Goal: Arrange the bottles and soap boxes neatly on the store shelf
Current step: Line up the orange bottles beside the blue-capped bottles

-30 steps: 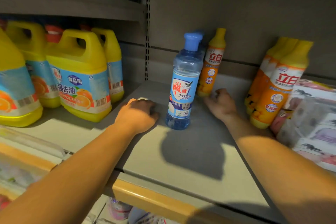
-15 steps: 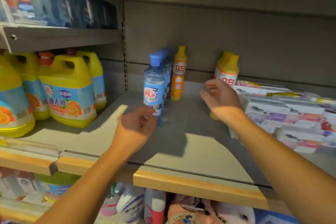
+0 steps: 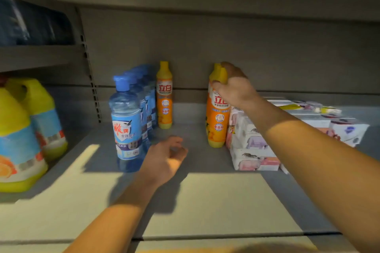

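A row of clear blue bottles (image 3: 126, 123) runs front to back on the grey shelf (image 3: 205, 201). One orange bottle with a yellow cap (image 3: 164, 96) stands alone at the back beside that row. My right hand (image 3: 233, 86) grips the neck of another orange bottle (image 3: 217, 121), which stands upright against stacked soap boxes (image 3: 253, 150). More orange bottles may stand behind it, hidden. My left hand (image 3: 164, 158) hovers over the shelf just right of the front blue bottle, fingers loosely curled, holding nothing.
Large yellow jugs (image 3: 22, 135) fill the left bay behind a perforated upright (image 3: 90, 80). More soap packs (image 3: 329, 121) extend to the right. An upper shelf (image 3: 41, 55) with dark wrapped goods hangs at the left.
The view has pulled back. My right hand rose from open beside the orange bottles to gripping the front one's neck. My left hand came off the blue bottle and drifted right.
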